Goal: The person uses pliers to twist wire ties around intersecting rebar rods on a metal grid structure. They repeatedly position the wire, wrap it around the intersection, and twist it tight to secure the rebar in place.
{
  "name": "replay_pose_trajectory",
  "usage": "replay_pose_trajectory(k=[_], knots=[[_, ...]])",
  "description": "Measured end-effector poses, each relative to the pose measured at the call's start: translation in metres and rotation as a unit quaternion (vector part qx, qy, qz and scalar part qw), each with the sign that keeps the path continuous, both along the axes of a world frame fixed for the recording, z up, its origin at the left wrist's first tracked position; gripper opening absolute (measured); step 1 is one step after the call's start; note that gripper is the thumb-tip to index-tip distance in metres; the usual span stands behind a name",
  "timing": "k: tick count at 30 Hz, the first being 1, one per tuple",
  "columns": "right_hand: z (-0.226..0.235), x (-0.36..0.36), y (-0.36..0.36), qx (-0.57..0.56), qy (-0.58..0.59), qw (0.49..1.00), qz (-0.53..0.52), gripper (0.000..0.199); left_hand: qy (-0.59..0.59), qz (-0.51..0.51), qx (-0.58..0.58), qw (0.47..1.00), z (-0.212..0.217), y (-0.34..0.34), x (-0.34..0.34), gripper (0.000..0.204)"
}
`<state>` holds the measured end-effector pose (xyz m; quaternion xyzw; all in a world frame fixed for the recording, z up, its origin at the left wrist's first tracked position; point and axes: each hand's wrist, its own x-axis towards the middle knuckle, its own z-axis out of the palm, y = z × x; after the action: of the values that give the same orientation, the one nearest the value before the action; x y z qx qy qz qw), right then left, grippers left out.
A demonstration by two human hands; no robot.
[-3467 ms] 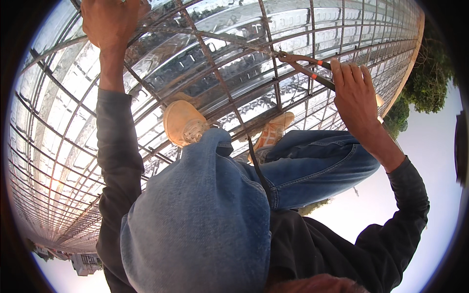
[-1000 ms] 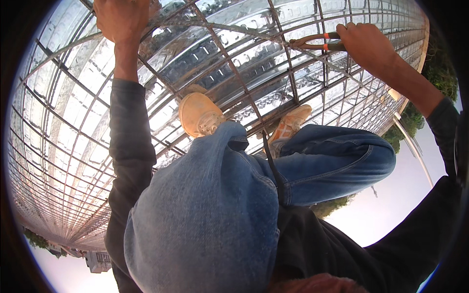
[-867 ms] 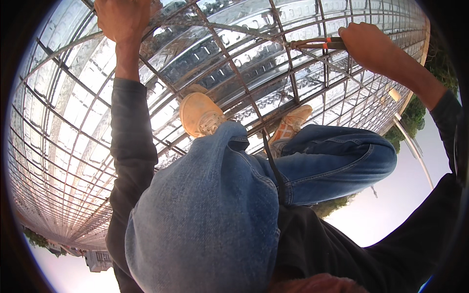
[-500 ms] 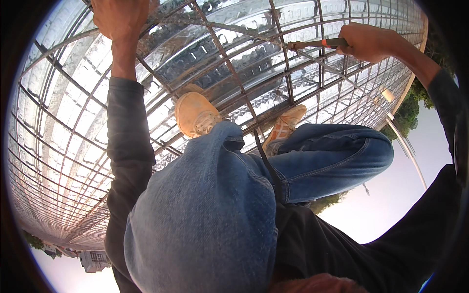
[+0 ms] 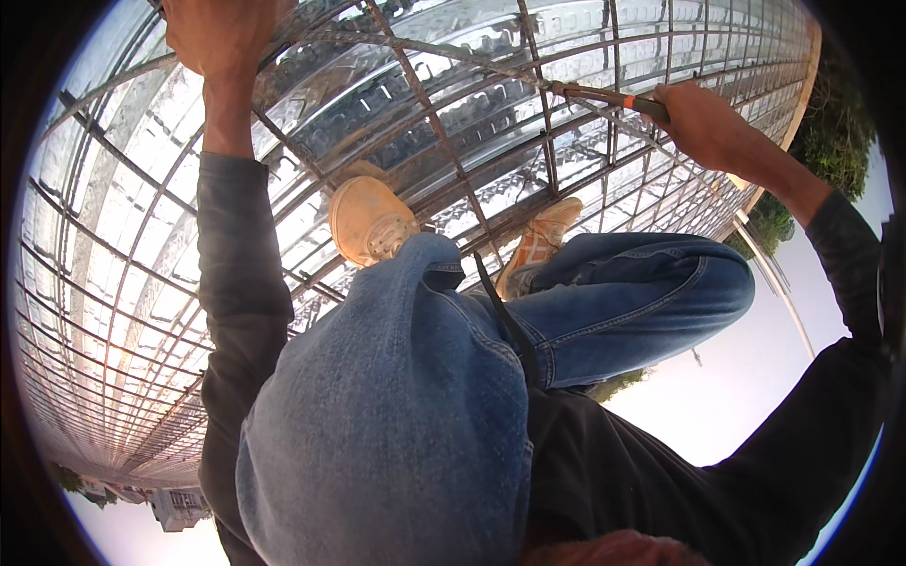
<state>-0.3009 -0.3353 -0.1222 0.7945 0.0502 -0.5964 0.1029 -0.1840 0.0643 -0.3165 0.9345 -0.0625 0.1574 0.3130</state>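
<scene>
1. At about eleven o'clock in the view, the left hand [image 5: 219,33] is staying clenched around a bar of the rebar grid [image 5: 142,236], in the same spot as three and a half seconds ago; its dark sleeve is running straight down from it.

2. Near the centre, the two tan shoes, the left shoe [image 5: 370,219] and the right shoe [image 5: 540,241], are resting on the grid's bars with the blue-jeaned knees [image 5: 396,415] drawn up toward the camera; their footing is looking unchanged.

3. At about one o'clock, the right hand [image 5: 706,123] is gripping the handle of a thin hooked tool [image 5: 604,96] with an orange band, and the tool's tip is lying against a bar crossing of the grid.

4. What is changing is on the right: across the last seconds the right hand is travelling from nearer the shoes out to the upper right, and the tool is now pointing leftward at a crossing farther from the body.

5. Judged from this, the person seems to be moving on to a fresh crossing, with the left hand serving as an anchor.

6. Beneath the grid, shiny corrugated sheeting [image 5: 444,104] is showing; trees [image 5: 830,132] are standing at two o'clock.
</scene>
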Motion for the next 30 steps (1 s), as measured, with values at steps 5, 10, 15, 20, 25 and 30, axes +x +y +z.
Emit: replay_pose_trajectory(k=[5, 10, 15, 20, 25, 30], knots=[[-0.001, 0.003, 0.006, -0.026, 0.020, 0.999, -0.027, 0.019, -0.002, 0.010, -0.004, 1.000, -0.002, 0.000, 0.001, 0.033], [0.004, -0.009, -0.001, 0.004, -0.017, 1.000, 0.010, 0.016, -0.009, 0.004, -0.007, 1.000, -0.005, 0.004, 0.001, 0.032], [0.003, -0.009, -0.002, 0.016, -0.019, 1.000, -0.011, 0.014, -0.011, 0.008, -0.010, 1.000, -0.006, 0.004, 0.002, 0.030], [-0.002, 0.012, 0.008, -0.051, 0.103, 0.988, -0.104, 0.036, -0.013, 0.000, -0.014, 1.000, -0.007, 0.002, 0.002, 0.030], [-0.003, 0.052, 0.019, -0.115, 0.209, 0.914, -0.328, 0.044, -0.001, 0.008, -0.010, 1.000, -0.002, 0.002, 0.001, 0.029], [0.000, 0.069, 0.018, -0.099, 0.261, 0.894, -0.349, 0.038, 0.006, 0.010, -0.018, 1.000, -0.002, 0.001, 0.001, 0.030]])
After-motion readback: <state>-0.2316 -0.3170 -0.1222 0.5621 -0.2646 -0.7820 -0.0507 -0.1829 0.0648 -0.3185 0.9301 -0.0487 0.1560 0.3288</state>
